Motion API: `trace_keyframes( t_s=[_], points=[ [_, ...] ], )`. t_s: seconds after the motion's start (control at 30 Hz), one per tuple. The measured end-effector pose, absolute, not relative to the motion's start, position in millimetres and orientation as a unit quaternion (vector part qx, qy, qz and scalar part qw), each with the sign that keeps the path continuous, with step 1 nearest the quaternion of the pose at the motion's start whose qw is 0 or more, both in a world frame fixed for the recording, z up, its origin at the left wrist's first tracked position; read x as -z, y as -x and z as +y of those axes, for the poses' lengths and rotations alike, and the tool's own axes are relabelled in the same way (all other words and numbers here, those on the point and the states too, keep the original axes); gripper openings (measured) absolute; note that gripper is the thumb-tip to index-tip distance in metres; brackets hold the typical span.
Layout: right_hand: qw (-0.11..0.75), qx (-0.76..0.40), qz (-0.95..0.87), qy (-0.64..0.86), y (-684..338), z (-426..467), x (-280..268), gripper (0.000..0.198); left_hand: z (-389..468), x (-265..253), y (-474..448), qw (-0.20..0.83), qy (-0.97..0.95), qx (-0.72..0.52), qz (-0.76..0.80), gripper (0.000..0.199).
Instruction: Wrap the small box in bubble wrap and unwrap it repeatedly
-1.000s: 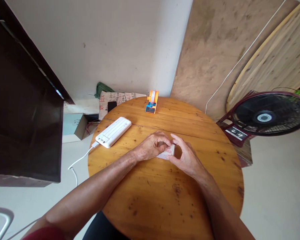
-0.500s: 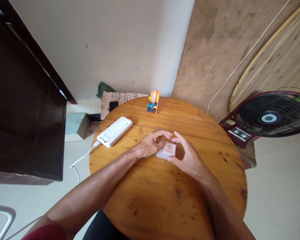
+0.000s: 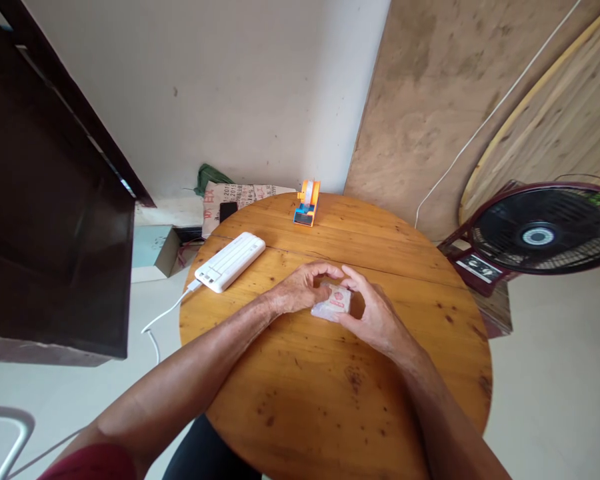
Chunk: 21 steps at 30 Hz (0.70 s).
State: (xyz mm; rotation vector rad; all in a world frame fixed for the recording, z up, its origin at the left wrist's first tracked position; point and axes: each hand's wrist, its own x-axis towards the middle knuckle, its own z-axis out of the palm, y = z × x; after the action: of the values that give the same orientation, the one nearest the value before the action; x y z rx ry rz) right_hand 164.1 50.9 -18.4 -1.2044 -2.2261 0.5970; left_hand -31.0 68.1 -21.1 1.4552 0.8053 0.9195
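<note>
Between my hands, low over the round table's middle, is a small pale square packet (image 3: 337, 301) with a red printed mark and clear plastic around it. My left hand (image 3: 304, 288) grips it from the left, thumb on its upper left part and fingers curved past its far side. My right hand (image 3: 375, 312) curls around its right side, thumb at the near right corner and index finger at the far edge. The fingertips of both hands nearly meet beyond the packet. Whether its underside touches the wood is hidden.
A white power bank (image 3: 231, 261) with a plugged-in cable (image 3: 161, 313) lies left on the round wooden table (image 3: 310, 393). An orange and blue tape dispenser (image 3: 307, 203) stands at the far edge. A dark red fan (image 3: 537, 235) is beyond the table's right side.
My right index finger has moved left, closer to my left fingertips. The packet has shifted and tilted slightly between my hands. The other things stay put.
</note>
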Motion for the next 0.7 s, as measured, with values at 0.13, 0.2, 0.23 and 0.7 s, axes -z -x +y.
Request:
trace_keyframes(
  t_s=[0.13, 0.2, 0.23, 0.7],
  points=[
    [0.272, -0.181, -0.839, 0.436, -164, 47, 14, 0.076, 69, 21, 33, 0.582, -0.634, -0.39, 0.328, 0.038],
    [0.282, -0.17, -0.837, 0.437, -164, 45, 11, 0.076, 70, 22, 34, 0.596, -0.626, -0.385, 0.322, 0.04],
    [0.29, -0.168, -0.833, 0.44, -165, 44, 9, 0.075, 71, 23, 34, 0.603, -0.621, -0.384, 0.322, 0.04],
    [0.32, -0.146, -0.833, 0.426, -163, 44, 9, 0.056, 70, 20, 35, 0.647, -0.596, -0.353, 0.317, 0.029]
  ],
)
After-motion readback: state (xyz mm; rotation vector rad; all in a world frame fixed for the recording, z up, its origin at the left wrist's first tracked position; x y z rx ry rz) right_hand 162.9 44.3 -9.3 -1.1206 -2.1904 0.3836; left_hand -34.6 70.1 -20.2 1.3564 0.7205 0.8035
